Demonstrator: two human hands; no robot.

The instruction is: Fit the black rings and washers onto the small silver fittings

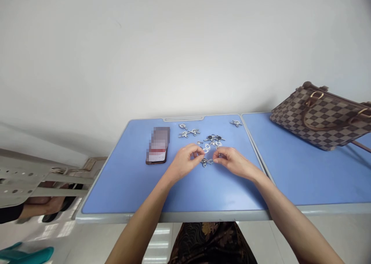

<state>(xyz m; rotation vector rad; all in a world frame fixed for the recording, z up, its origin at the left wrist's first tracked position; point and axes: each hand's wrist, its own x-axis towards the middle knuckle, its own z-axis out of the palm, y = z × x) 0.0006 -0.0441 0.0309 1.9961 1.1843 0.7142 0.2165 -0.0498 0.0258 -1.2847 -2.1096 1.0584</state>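
Though tiny, silver clasps [206, 162] beside the left hand [185, 162] and right hand [232, 163], both grips narrow, contents unclear.

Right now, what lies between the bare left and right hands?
Head view: a small silver metal clasp, lying on the blue tabletop, between the bare left hand and bare right hand.

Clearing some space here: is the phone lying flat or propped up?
Lying flat: the phone rests on the blue tabletop, screen up, with no stand visible under it.
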